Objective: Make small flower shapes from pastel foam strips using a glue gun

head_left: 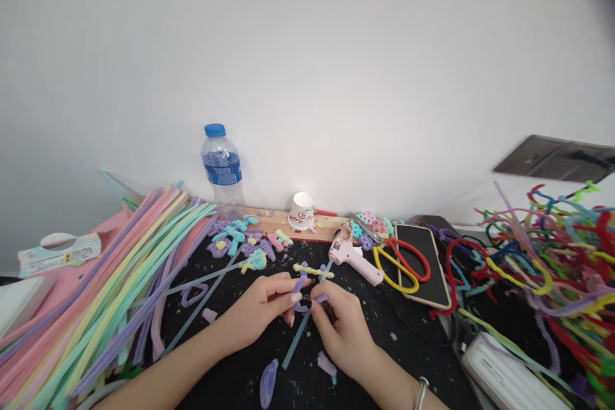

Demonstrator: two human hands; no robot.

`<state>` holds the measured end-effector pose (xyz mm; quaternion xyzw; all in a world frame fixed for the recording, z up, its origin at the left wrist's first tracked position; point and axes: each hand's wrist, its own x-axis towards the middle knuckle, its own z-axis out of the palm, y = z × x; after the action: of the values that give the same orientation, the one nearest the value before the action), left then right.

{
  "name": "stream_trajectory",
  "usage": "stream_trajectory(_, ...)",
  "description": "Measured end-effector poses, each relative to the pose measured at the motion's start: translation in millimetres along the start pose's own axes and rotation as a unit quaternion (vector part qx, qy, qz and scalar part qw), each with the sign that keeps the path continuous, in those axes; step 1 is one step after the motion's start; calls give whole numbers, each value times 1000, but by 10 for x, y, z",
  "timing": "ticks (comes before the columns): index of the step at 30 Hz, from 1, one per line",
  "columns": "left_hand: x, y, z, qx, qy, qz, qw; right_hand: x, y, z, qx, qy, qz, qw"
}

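Observation:
A purple pipe cleaner [300, 284], bent into a curve, is pinched between the fingers of both hands over the black work surface. My left hand [257, 311] grips it from the left, thumb against fingertips. From the other side, my right hand [343, 327] pinches its right end. Just beyond the fingertips lies a yellow pipe cleaner piece [314, 271] with purple bits on it. A translucent glue stick [295, 339] runs beneath the hands. Behind them rests a pink glue gun [354, 256]. Nearer to me is a loop of purple pipe cleaner [268, 383].
Bundled pastel pipe cleaners [134, 282] cover the left; a tangle of bright ones [548, 262] fills the right. Scissors [398, 266] lie against a phone [430, 272]. A water bottle [221, 170], paper cup [302, 211] and small pipe-cleaner shapes [237, 234] stand near the wall.

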<state>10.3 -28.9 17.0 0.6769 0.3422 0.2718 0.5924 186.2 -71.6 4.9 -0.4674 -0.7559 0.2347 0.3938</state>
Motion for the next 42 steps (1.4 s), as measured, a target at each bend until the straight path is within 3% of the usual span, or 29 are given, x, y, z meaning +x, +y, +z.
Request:
stream_trajectory(11,-22,44,-29,32,-54,2,998,-4,-7,-27,27,20,10,999)
stream_trajectory(15,-24,34,-2,-52,-75,-23,996,-3,-5,-24,23,27,11,999)
stream_trajectory(19,-32,9,40,-162,-52,-73,983,-7,-1,-18,18,38,6,999)
stream_trajectory(25,-53,-34,79,-277,-76,-65,956,-7,-19,-12,28,40,6,999)
stream_trajectory(37,-89,9,47,-330,-155,-124,923,-1,-58,-13,84,-16,7,996)
stream_trajectory(39,-76,-1,55,-319,-146,-112,930,2,-45,-4,92,-13,28,995)
stream_trajectory(42,-44,-34,79,-266,-79,-69,958,7,-4,5,84,24,68,994)
